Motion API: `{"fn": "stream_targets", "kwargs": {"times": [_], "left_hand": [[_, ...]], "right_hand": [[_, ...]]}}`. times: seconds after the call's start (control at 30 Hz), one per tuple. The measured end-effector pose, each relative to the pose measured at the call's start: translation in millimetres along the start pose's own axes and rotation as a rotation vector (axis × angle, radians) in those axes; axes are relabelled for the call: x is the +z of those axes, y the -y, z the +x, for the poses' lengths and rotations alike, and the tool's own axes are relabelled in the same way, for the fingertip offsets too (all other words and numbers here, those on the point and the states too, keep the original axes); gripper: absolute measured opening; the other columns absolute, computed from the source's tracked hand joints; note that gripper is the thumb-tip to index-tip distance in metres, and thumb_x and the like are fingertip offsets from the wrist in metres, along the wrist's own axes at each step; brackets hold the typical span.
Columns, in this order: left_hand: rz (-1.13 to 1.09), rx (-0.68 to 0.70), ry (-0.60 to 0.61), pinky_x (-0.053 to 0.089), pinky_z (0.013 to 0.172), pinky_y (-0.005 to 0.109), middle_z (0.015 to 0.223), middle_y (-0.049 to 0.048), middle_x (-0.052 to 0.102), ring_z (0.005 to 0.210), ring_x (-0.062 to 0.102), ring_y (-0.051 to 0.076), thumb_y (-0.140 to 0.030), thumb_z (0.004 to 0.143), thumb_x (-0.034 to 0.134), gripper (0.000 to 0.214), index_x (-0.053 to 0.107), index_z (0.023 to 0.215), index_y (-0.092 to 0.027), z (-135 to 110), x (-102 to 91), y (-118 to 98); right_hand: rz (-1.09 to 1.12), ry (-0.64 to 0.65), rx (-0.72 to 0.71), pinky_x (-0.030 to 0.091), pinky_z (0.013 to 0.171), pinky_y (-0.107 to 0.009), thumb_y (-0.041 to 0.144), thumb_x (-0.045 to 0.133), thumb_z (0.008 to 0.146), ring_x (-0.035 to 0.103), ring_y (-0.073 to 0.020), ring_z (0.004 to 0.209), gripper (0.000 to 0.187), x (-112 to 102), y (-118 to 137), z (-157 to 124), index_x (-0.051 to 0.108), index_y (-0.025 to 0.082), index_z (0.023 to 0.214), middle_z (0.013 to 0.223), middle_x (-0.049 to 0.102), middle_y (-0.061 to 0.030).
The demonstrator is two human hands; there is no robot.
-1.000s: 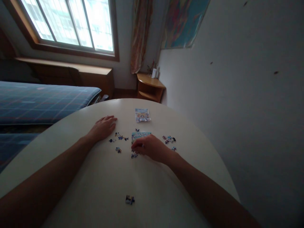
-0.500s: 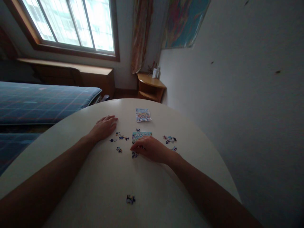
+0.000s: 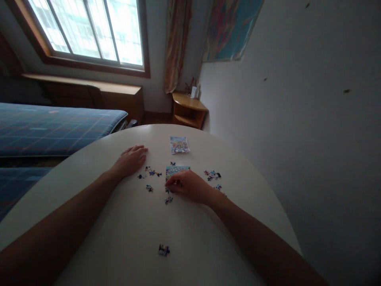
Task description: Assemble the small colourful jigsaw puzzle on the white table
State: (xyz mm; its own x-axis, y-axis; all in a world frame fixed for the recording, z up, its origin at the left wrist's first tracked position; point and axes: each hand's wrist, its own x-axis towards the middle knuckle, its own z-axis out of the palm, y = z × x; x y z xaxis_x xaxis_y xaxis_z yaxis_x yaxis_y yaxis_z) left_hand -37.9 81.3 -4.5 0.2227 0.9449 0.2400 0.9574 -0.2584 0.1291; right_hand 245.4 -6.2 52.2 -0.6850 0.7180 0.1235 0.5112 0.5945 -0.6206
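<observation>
My right hand point(image 3: 186, 184) bends over a partly assembled jigsaw puzzle point(image 3: 175, 171) and covers much of it. Its thumb and fingers are pinched at the puzzle's left edge; whatever sits between them is hidden. Just below lies a small cluster of puzzle pieces point(image 3: 168, 200), apart from the larger section. My left hand point(image 3: 131, 159) rests flat on the table, fingers stretched out, holding nothing. Beside it are loose puzzle pieces point(image 3: 152, 172) and another small piece group point(image 3: 149, 188).
The round white table point(image 3: 127, 222) carries a printed picture sheet point(image 3: 179, 145) behind the puzzle. More pieces point(image 3: 212, 175) lie right of my right hand, and a joined bit point(image 3: 163, 250) lies near the front. A plaid mattress point(image 3: 59, 127) stands beyond at left, a wall point(image 3: 297, 139) at right.
The small cluster below the puzzle has slid slightly toward me and now shows a gap from the puzzle. My right fingertips have shifted slightly up and right; my left hand stays still.
</observation>
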Motion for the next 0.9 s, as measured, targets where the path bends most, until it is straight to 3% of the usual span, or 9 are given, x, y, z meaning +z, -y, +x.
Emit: {"fn": "stream_targets", "kwargs": {"times": [0.37,0.9], "left_hand": [[-0.004,-0.003,0.003,0.034,0.115,0.044,0.147,0.0072,0.049,0.134,0.046,0.027,-0.037,0.094,0.034,0.047,0.054,0.134,-0.023,0.6,1.6,2.6],[-0.021,0.003,-0.017,0.035,0.114,0.044,0.146,0.0067,0.050,0.134,0.046,0.027,-0.036,0.093,0.035,0.047,0.055,0.133,-0.024,0.4,2.4,2.7]], "right_hand": [[-0.041,-0.035,0.003,0.044,0.074,-0.022,0.018,0.068,0.086,0.060,-0.0104,0.074,0.014,-0.4,2.0,-1.8,0.076,0.017,0.098,0.090,0.071,-0.0044],[-0.098,0.022,-0.021,0.043,0.074,-0.023,0.021,0.072,0.084,0.061,-0.0117,0.075,0.009,-5.0,0.5,-4.3,0.077,0.018,0.091,0.089,0.070,-0.0037]]}}
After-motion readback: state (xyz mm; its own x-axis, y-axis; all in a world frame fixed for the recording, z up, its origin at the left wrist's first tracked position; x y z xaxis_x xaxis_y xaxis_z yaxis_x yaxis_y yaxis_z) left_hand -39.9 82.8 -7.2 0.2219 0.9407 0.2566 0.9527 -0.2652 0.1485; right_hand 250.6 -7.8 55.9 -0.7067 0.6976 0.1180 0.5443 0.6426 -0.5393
